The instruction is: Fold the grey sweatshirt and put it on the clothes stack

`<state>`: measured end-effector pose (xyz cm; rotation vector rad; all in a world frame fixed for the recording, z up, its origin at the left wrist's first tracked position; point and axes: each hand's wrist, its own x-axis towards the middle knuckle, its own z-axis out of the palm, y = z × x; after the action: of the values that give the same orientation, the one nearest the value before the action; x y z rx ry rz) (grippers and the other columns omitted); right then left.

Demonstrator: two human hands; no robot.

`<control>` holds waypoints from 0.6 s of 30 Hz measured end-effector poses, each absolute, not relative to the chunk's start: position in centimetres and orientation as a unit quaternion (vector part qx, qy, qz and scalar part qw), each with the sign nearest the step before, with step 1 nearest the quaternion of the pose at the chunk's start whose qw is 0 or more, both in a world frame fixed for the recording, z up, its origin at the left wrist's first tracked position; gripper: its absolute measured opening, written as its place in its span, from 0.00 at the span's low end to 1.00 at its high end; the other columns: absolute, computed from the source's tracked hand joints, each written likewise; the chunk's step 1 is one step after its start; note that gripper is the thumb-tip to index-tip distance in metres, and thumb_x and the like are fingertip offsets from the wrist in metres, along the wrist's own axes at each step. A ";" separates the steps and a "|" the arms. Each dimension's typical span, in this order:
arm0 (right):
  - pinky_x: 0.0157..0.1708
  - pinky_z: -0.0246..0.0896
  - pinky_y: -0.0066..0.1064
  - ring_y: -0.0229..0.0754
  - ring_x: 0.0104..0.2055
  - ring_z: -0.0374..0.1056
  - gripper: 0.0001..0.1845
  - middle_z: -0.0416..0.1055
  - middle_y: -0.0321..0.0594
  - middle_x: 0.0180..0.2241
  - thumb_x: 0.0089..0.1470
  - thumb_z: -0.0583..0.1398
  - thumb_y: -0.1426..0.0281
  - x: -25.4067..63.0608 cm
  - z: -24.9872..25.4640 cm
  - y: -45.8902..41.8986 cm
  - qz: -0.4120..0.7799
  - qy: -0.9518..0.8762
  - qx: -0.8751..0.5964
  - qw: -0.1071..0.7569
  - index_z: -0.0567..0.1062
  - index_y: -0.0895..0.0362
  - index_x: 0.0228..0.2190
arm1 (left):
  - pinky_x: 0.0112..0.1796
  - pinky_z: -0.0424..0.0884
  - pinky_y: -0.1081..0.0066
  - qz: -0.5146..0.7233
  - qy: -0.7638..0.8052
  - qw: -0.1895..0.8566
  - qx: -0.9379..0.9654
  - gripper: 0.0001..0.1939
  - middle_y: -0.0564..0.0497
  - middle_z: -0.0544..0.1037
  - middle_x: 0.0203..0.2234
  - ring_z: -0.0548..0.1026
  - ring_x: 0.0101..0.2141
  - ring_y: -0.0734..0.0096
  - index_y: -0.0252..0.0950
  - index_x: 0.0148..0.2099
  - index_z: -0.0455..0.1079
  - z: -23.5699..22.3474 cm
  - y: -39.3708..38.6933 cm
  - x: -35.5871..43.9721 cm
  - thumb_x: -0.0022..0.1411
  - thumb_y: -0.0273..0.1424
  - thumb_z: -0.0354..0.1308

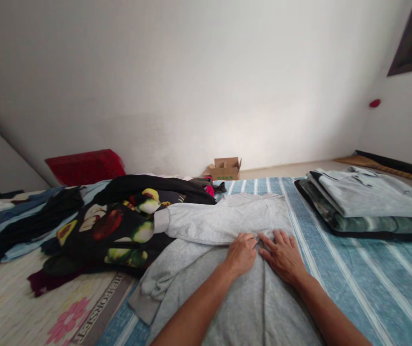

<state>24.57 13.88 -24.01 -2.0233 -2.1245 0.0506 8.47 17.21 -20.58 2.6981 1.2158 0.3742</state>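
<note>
Here both hands (pixel 263 252) press the grey sweatshirt (pixel 227 269), lying lengthwise away.

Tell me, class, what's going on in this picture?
A person presses both hands flat on a grey sweatshirt spread over a blue striped bed cover. The left hand and right hand lie side by side. A heap of unfolded dark clothes sits to the left; a stack of folded clothes lies to the right.
</note>
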 end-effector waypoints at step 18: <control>0.56 0.41 0.52 0.59 0.63 0.47 0.26 0.58 0.47 0.59 0.59 0.48 0.51 24.6 -24.1 13.7 0.029 -0.723 -0.679 0.124 0.63 0.40 0.57 | 0.34 0.69 0.62 0.308 0.797 0.006 0.520 0.19 0.43 0.76 0.30 0.75 0.35 0.50 0.31 0.36 0.71 -9.1 20.5 -10.3 0.44 0.39 0.64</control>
<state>24.65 13.74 -24.06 -1.9799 -2.1080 0.0848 -10.32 20.48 -9.07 1.6266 2.4947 0.9625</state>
